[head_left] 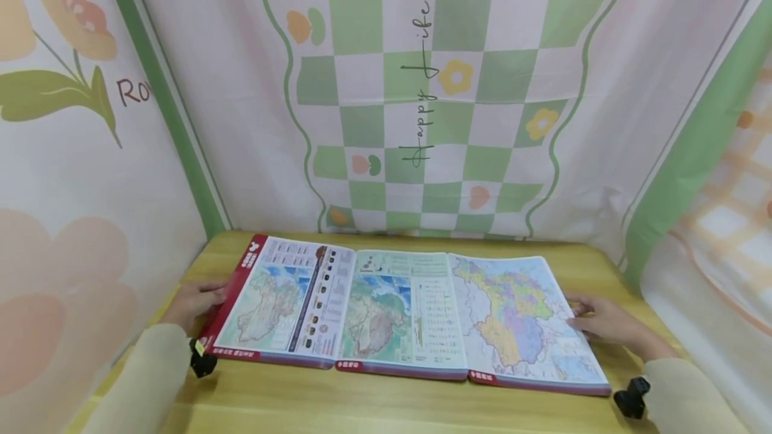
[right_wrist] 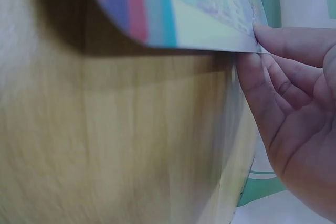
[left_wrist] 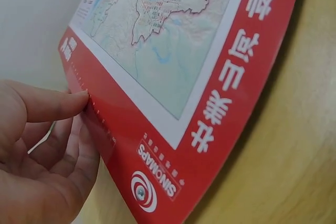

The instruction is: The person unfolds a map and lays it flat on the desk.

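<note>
A folding map (head_left: 398,313) lies spread in three panels across the wooden table, its print upside down from my side. Its left panel has a red border, which my left hand (head_left: 202,297) pinches at the outer edge. In the left wrist view the thumb and fingers of the left hand (left_wrist: 50,135) grip that red margin, beside the word SINOMAPS. My right hand (head_left: 603,319) pinches the outer edge of the right panel, printed with a multicoloured map. Seen from the right wrist, the right hand (right_wrist: 294,87) has its thumb on top and fingers underneath, and the edge is lifted off the table.
The wooden table (head_left: 386,407) shows in front of the map and along its far edge. Printed curtains hang around it: a green check curtain (head_left: 410,86) behind, and others at left and right. Black wrist cameras sit by both sleeves.
</note>
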The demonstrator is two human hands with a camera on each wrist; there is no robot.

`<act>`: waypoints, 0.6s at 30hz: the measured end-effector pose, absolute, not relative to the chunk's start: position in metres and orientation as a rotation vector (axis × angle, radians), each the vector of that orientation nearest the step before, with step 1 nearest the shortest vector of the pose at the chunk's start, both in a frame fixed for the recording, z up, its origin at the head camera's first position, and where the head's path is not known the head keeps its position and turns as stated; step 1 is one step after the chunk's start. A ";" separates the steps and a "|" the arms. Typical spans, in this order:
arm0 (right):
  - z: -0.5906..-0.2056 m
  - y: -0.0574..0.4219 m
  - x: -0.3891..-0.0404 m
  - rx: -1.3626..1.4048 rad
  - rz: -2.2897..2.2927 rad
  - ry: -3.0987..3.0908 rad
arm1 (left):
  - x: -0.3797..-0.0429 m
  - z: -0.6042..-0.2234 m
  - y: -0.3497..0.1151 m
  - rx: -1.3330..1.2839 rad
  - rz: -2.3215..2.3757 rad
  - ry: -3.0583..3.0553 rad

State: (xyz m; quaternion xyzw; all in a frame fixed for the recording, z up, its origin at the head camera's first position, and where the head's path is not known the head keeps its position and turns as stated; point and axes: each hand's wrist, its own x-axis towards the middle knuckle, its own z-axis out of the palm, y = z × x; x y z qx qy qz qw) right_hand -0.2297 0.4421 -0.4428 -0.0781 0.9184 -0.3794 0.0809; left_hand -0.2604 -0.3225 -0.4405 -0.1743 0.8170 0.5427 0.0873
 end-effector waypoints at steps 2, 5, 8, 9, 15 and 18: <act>-0.442 0.441 -0.229 -0.237 -1.119 2.754 | -0.261 -0.442 -0.322 -0.538 1.614 2.442; -0.439 0.439 -0.227 -0.211 -1.104 2.757 | -0.263 -0.446 -0.322 -0.562 1.609 2.456; -0.436 0.437 -0.224 -0.179 -1.100 2.748 | -0.265 -0.450 -0.324 -0.578 1.596 2.459; -0.436 0.436 -0.224 -0.177 -1.097 2.748 | -0.266 -0.452 -0.325 -0.577 1.592 2.462; -0.436 0.437 -0.223 -0.183 -1.071 2.776 | -0.267 -0.456 -0.330 -0.565 1.572 2.502; -0.439 0.440 -0.224 -0.167 -1.071 2.782 | -0.267 -0.458 -0.333 -0.552 1.575 2.522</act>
